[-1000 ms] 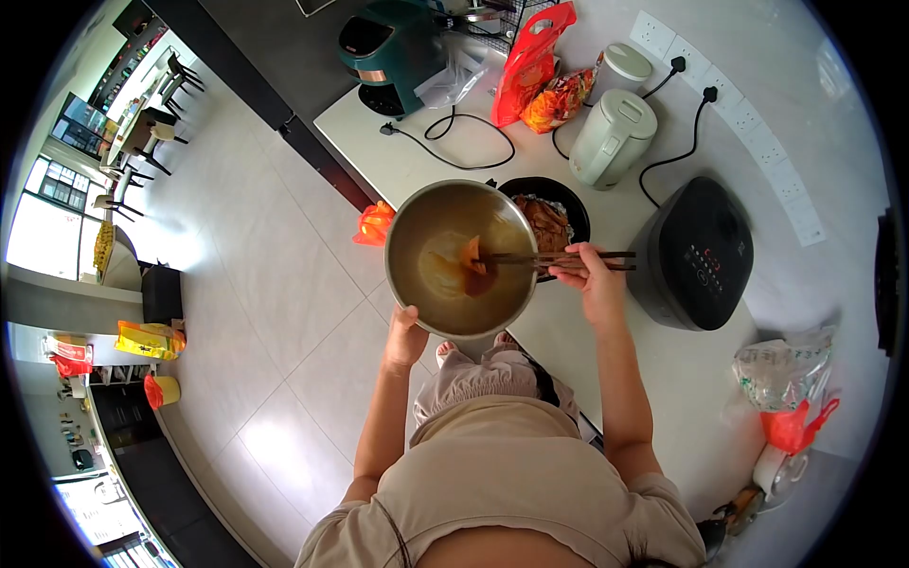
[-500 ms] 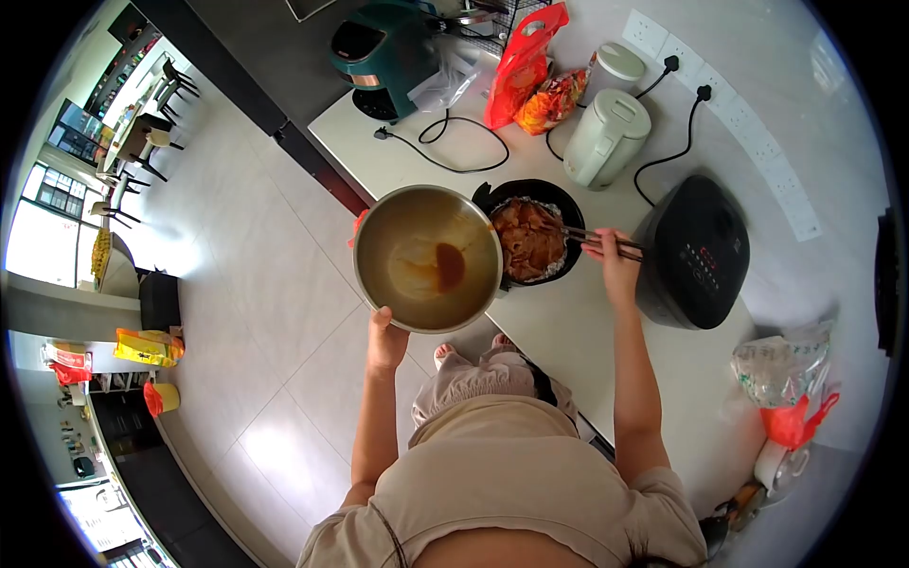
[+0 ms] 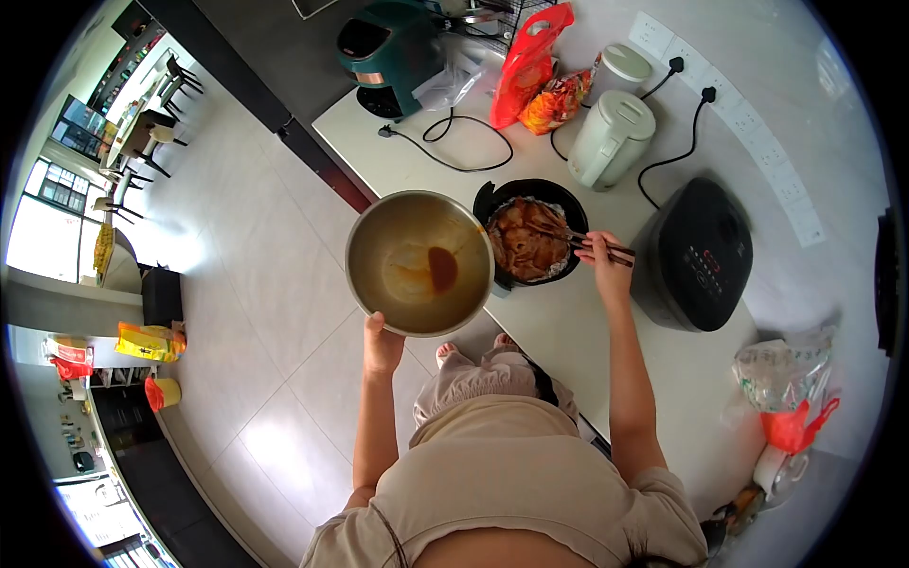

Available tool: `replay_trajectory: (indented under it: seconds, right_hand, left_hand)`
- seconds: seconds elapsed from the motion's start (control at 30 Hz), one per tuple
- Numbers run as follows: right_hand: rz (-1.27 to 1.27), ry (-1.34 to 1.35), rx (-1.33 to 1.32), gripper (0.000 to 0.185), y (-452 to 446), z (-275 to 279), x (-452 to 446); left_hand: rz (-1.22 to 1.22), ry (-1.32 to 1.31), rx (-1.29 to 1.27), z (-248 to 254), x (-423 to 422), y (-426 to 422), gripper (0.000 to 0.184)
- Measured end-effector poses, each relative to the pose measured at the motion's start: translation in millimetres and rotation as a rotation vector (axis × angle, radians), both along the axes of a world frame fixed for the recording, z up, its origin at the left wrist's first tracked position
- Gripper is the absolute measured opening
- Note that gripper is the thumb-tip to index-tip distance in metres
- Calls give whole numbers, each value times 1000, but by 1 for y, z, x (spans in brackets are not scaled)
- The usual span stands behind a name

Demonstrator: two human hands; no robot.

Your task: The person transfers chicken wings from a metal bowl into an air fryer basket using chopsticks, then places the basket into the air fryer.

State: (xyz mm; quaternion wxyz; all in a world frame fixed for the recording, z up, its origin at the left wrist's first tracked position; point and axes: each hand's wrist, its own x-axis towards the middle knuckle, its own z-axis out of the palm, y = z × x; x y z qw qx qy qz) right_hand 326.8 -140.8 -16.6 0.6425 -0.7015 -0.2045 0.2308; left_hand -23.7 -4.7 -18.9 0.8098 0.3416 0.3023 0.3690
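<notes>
My left hand [image 3: 383, 345] grips the near rim of a steel bowl [image 3: 393, 232], which hangs over the floor at the counter's edge. A small pool of brown sauce [image 3: 442, 270] lies in the bowl. Dark chopsticks [image 3: 617, 250] are held in my right hand [image 3: 608, 265], their tips reaching down among the sauced meat slices [image 3: 525, 242]. The meat lies on foil inside a round black basket [image 3: 574, 209] on the counter, just right of the bowl.
A black cooker [image 3: 696, 256] stands right of the basket. Behind are a pale green kettle [image 3: 615, 137], a red bag [image 3: 526, 71], a loose cable [image 3: 471, 169] and a green appliance [image 3: 388, 57]. A plastic bag [image 3: 781, 369] lies at the far right.
The chopsticks have moved from the bowl to the black basket, and the piece of meat they held has left the bowl. The bowl has shifted left, uncovering the basket.
</notes>
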Motion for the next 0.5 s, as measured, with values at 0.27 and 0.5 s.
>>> replay_trajectory:
  seconds: [0.27,0.5]
  right_hand:
    - [-217,62,243,29,-39,26,-13]
    - [-198,-77,660,42,-153,68,-36]
  left_hand:
    - [-184,-71,-53,9,25,-14,74]
    - [-584,-54,-215,-7,77,-45,73]
